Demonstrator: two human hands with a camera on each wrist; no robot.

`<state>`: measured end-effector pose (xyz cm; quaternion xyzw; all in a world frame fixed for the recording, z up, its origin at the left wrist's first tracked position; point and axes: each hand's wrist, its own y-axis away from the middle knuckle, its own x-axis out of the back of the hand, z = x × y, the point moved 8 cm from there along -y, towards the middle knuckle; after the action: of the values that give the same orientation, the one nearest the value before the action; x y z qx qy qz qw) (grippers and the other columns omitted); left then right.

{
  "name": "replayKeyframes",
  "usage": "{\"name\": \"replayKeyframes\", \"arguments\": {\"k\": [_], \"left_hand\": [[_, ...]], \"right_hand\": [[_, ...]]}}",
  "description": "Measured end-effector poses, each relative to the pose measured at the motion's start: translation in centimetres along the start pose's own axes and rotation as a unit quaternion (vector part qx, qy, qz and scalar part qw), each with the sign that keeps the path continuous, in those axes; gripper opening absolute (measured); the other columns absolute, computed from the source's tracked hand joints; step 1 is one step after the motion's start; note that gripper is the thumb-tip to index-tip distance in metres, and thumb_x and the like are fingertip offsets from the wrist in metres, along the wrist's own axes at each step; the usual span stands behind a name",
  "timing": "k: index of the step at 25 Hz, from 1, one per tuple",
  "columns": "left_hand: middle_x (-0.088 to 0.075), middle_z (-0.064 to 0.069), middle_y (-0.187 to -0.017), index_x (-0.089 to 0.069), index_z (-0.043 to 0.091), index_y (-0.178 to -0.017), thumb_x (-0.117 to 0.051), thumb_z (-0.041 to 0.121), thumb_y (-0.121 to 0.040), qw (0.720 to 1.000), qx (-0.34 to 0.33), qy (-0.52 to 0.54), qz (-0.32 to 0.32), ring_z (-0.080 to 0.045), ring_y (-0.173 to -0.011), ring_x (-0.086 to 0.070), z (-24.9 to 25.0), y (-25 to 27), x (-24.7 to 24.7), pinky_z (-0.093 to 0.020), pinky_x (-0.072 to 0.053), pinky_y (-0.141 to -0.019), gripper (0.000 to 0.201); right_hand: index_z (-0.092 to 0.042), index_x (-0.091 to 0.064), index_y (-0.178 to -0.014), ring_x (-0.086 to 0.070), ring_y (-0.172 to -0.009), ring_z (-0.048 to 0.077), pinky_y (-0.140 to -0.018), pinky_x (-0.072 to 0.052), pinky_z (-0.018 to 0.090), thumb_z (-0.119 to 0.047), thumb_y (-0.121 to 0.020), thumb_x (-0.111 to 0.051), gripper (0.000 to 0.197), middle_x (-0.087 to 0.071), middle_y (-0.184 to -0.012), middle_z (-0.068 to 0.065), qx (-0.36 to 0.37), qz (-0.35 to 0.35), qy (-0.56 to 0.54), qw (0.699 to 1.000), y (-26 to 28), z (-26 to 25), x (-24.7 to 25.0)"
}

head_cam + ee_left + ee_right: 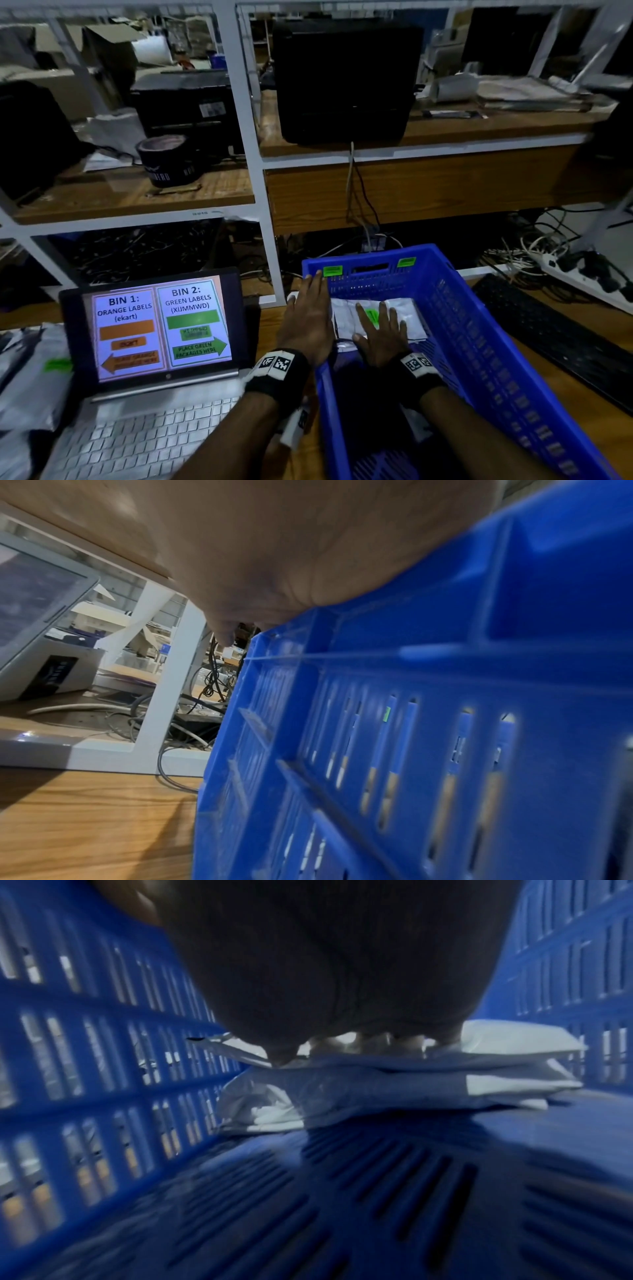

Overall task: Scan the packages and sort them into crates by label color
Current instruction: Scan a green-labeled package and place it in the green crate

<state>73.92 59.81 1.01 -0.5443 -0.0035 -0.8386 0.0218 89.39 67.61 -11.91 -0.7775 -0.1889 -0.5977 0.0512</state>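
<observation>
1. Blue crate (479,329) sits on the wooden bench (270,329), at about 3 o'clock from the laptop (154,342). Green tags on its far wall.
2. Right hand (382,337) is inside the crate, fingers straight and spread, palm down on a white package (406,320) with a green label (371,317). Right wrist view shows the fingertips (282,1057) touching the top of the package stack (377,1085); nothing gripped.
3. Packages lie flat on the crate floor toward its far end, at 12 o'clock from the right wrist. The stack holds more than one; exact count cannot be told.
4. Left hand (308,320) lies flat over the crate's left rim, fingers straight, pointing at 12 o'clock, tips near the far-left corner. Left wrist view shows the palm (291,547) resting on the rim (394,610); it holds nothing.
5. Laptop screen reads BIN 1 orange labels with an arrow to 9 o'clock, BIN 2 green labels with an arrow to 3 o'clock, toward the crate.
6. More grey packages (30,383) are piled at 9 o'clock from the laptop, one with a green label.
7. Black keyboard (555,339) lies at 3 o'clock from the crate.
8. Both wrists wear black bands with marker tags.
</observation>
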Motion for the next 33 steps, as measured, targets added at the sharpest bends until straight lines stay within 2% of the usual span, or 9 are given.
{"name": "replayKeyframes", "arguments": {"k": [3, 5, 8, 12, 16, 20, 25, 27, 33], "left_hand": [[0.010, 0.000, -0.177, -0.001, 0.014, -0.169, -0.041, 0.017, -0.107, 1.000, -0.005, -0.001, 0.014, -0.021, -0.163, 0.011, -0.2, -0.1, -0.4, -0.050, -0.008, -0.131, 0.074], [0.009, 0.001, -0.177, -0.004, 0.015, -0.169, -0.039, 0.020, -0.110, 1.000, -0.002, 0.015, 0.023, -0.020, -0.163, 0.010, -0.8, -0.4, -0.8, -0.050, -0.011, -0.130, 0.069], [-0.003, -0.002, -0.177, -0.012, 0.014, -0.169, -0.038, 0.023, -0.111, 0.999, 0.006, 0.023, 0.042, -0.022, -0.163, 0.000, -1.3, -0.6, -1.1, -0.048, -0.017, -0.130, 0.063], [-0.023, -0.011, -0.173, -0.026, 0.013, -0.165, -0.041, 0.027, -0.111, 0.998, 0.004, 0.041, 0.053, -0.028, -0.159, -0.019, -0.9, 1.4, -0.3, -0.045, -0.024, -0.127, 0.058], [-0.045, -0.006, -0.162, -0.042, 0.020, -0.158, -0.056, 0.029, -0.104, 0.979, -0.022, 0.186, 0.084, -0.027, -0.148, -0.043, -2.3, 7.3, 1.9, -0.044, -0.037, -0.120, 0.056], [-0.067, 0.000, -0.134, -0.062, 0.021, -0.135, -0.061, 0.024, -0.096, 0.945, -0.055, 0.270, 0.176, -0.025, -0.124, -0.060, -6.5, 14.8, 6.9, -0.039, -0.048, -0.104, 0.039], [-0.065, 0.015, -0.119, -0.065, 0.025, -0.127, -0.060, 0.022, -0.099, 0.922, -0.065, 0.317, 0.214, -0.008, -0.110, -0.062, -13.1, 24.0, 12.1, -0.038, -0.055, -0.095, 0.029], [-0.061, 0.022, -0.118, -0.066, 0.027, -0.127, -0.063, 0.018, -0.101, 0.921, -0.058, 0.315, 0.221, -0.005, -0.110, -0.062, -15.3, 27.4, 13.6, -0.029, -0.052, -0.096, 0.027], [-0.064, 0.010, -0.130, -0.065, 0.023, -0.133, -0.063, 0.019, -0.104, 0.931, -0.031, 0.278, 0.235, -0.003, -0.118, -0.054, -20.1, 36.2, 16.4, -0.001, -0.032, -0.097, 0.029]], "right_hand": [[-0.045, 0.010, -0.160, 0.010, -0.157, 0.040, -0.124, 0.001, 0.058, -0.094, -0.076, 0.005, 0.097, 0.015, -0.171, 0.015, -0.002, -0.015, -0.016, 1.000, 0.4, -0.4, 1.8], [-0.044, 0.006, -0.162, 0.009, -0.157, 0.040, -0.125, -0.001, 0.057, -0.074, -0.098, -0.025, 0.077, 0.013, -0.171, 0.013, -0.011, -0.002, -0.017, 1.000, 0.9, -0.9, 4.0], [-0.035, -0.007, -0.165, -0.001, -0.158, 0.037, -0.127, -0.011, 0.050, -0.063, -0.103, -0.039, 0.075, 0.001, -0.172, 0.015, -0.028, 0.018, -0.047, 0.998, 2.2, -2.0, 8.2], [-0.024, -0.027, -0.162, -0.028, -0.151, 0.033, -0.120, -0.030, 0.047, -0.060, -0.101, -0.047, 0.074, -0.033, -0.164, 0.013, 0.004, 0.086, -0.067, 0.994, 7.5, -6.4, 15.0], [-0.024, -0.034, -0.160, -0.034, -0.147, 0.027, -0.119, -0.032, 0.047, -0.056, -0.102, -0.050, 0.068, -0.044, -0.156, 0.006, 0.022, 0.138, -0.094, 0.986, 15.1, -11.7, 18.4], [-0.024, -0.042, -0.155, -0.042, -0.141, 0.024, -0.114, -0.038, 0.046, -0.053, -0.102, -0.052, 0.061, -0.051, -0.150, 0.003, 0.014, 0.195, -0.115, 0.974, 22.2, -17.9, 17.1], [-0.024, -0.053, -0.146, -0.053, -0.132, 0.022, -0.108, -0.045, 0.046, -0.053, -0.100, -0.053, 0.054, -0.059, -0.140, 0.000, 0.016, 0.243, -0.179, 0.953, 29.1, -26.2, 12.7], [-0.025, -0.052, -0.147, -0.052, -0.132, 0.020, -0.109, -0.045, 0.045, -0.047, -0.103, -0.055, 0.050, -0.058, -0.142, -0.001, 0.012, 0.225, -0.204, 0.953, 31.1, -29.2, 10.7], [-0.025, -0.055, -0.143, -0.054, -0.121, 0.007, -0.102, -0.046, 0.032, -0.043, -0.104, -0.056, 0.043, -0.059, -0.137, -0.006, 0.049, 0.215, -0.237, 0.946, 36.1, -36.6, 7.1]]}}
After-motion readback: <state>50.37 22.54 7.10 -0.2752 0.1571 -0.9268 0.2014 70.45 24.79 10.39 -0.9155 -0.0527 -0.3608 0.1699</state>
